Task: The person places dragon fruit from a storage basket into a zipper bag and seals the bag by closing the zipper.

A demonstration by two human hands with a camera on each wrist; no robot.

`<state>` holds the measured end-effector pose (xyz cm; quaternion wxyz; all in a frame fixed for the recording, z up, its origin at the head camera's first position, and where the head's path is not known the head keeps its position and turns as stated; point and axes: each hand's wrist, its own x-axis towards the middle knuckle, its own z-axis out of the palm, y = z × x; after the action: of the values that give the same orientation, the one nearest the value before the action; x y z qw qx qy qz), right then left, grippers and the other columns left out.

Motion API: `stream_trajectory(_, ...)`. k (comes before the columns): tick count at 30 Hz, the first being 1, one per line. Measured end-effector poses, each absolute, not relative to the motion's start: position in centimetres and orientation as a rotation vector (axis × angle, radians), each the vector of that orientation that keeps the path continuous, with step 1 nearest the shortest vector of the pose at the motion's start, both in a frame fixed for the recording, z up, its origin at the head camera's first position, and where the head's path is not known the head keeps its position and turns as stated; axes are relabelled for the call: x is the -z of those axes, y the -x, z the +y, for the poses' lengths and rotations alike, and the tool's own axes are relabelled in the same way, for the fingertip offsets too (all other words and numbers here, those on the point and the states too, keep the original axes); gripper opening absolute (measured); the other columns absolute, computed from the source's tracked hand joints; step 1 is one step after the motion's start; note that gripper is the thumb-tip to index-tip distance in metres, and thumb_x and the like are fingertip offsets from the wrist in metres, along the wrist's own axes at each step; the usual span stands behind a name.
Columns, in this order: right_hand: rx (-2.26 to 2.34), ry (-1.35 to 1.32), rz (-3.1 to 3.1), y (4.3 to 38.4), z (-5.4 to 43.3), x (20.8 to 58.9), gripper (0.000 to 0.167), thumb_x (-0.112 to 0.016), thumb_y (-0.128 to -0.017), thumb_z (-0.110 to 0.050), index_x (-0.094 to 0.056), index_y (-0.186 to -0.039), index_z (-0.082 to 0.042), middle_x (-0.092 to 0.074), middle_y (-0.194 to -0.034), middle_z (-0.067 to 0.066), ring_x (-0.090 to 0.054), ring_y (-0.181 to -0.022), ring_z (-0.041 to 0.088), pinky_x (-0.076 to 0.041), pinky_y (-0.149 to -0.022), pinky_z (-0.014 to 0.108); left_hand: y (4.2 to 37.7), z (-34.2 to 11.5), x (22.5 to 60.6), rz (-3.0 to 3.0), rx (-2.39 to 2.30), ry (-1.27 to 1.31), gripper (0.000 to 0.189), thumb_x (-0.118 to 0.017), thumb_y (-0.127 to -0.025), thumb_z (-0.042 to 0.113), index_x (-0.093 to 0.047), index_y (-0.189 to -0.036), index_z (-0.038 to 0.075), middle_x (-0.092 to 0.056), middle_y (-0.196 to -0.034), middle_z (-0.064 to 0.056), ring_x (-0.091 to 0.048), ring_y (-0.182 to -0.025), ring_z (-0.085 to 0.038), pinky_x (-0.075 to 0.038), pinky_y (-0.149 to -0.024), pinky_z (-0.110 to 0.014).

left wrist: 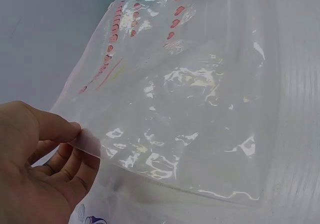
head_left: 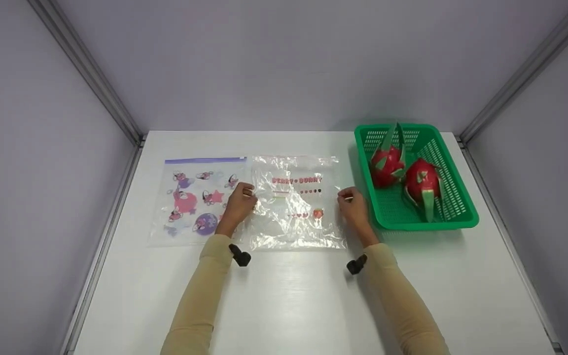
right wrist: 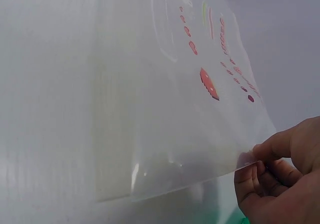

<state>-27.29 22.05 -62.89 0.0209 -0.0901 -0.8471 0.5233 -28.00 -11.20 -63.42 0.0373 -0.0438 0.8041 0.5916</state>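
Observation:
A clear plastic zip bag point(head_left: 296, 231) with red lettering and small strawberry prints lies at the middle of the white table. My left hand point(head_left: 240, 204) pinches its left edge between thumb and fingers, as the left wrist view shows up close on the bag point(left wrist: 200, 114). On the opposite side, my right hand point(head_left: 354, 209) pinches the right edge; in the right wrist view that edge of the bag point(right wrist: 185, 149) is lifted off the table. A second zip bag point(head_left: 185, 202), with a purple top strip and pink and purple prints, lies flat beside my left hand.
At the right stands a green plastic basket point(head_left: 424, 227), close to my right hand. It holds two red dragon fruits point(head_left: 386, 170) point(head_left: 421, 180) with green leaf tips. Pale walls point(head_left: 284, 64) with metal edge strips enclose the table point(head_left: 289, 305) at the back and sides.

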Motion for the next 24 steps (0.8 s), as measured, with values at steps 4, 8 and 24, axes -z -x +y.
stream_trajectory(4, -1.642, 0.265, -2.587, 27.3, 22.0, 62.7, 0.013, -0.061, -0.102, -0.001, -0.065, -0.112, 0.006, -0.066, -0.109, 0.021, -0.06, -0.09, 0.023, -0.048, -0.069, 0.017, 27.8, -11.2, 63.1, 2.442, -1.854, 0.148, 0.028, -0.061, -0.101, 0.002, -0.055, -0.128, -0.003, -0.059, -0.115, -0.015, -0.064, -0.096, -0.021, -0.053, -0.071, -0.022)
stream_trajectory(8, -1.622, 0.247, -2.592, 27.3, 22.0, 62.4, 0.013, -0.061, -0.102, -0.002, -0.066, -0.113, 0.005, -0.066, -0.11, 0.02, -0.06, -0.09, 0.021, -0.048, -0.07, 0.016, 27.6, -11.3, 62.9, 2.404, -1.878, 0.155, 0.033, -0.062, -0.101, 0.002, -0.052, -0.132, -0.003, -0.064, -0.121, -0.02, -0.066, -0.109, -0.029, -0.053, -0.078, -0.023)
stream_trajectory(24, -1.593, 0.154, -2.533, 26.9, 22.1, 61.3, 0.013, -0.064, -0.104, -0.006, -0.068, -0.115, 0.001, -0.069, -0.113, 0.021, -0.06, -0.086, 0.019, -0.049, -0.071, 0.015, 27.9, -11.7, 61.9, 2.318, -1.945, 0.172, 0.051, -0.06, -0.106, 0.017, -0.047, -0.153, 0.003, -0.066, -0.111, -0.011, -0.07, -0.099, -0.023, -0.052, -0.08, -0.028)
